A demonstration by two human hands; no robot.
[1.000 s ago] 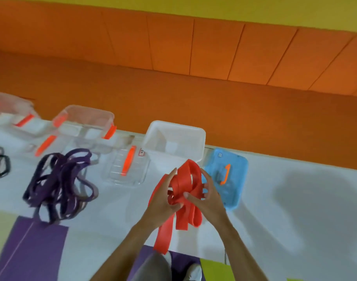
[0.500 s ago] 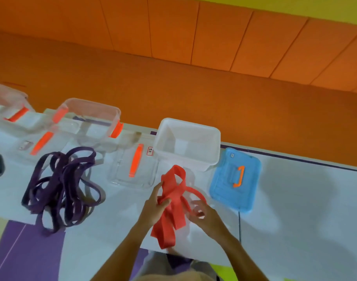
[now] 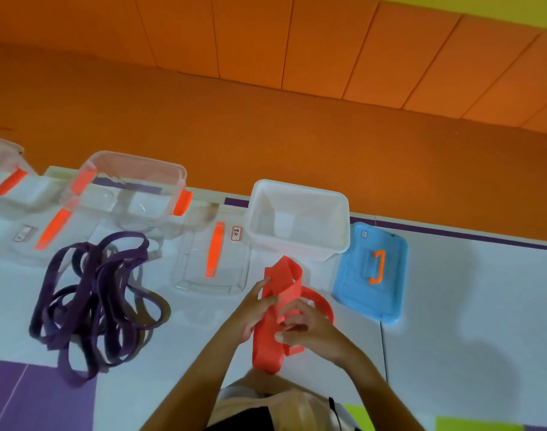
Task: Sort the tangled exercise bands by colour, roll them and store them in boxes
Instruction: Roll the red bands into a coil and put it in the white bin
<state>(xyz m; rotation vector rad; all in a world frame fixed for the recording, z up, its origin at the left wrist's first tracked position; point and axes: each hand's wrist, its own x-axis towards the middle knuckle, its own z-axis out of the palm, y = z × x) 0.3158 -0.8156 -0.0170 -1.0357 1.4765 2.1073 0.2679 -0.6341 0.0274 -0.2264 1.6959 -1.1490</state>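
Red band [image 3: 267, 343] more gathered — label [image 3: 236, 233] illegible

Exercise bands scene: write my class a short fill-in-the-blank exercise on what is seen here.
The band gripped by the left hand and right hand is ____.
The tangled pile lying left of the hands is ____.
The lid right of the white box is ____.
Missing: red; purple; blue.

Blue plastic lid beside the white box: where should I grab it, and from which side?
Probably by the orange handle in the middle of the blue plastic lid, reaching down from above. The lid lies flat, top up, edges low, so the handle looks like the easiest part to hook.
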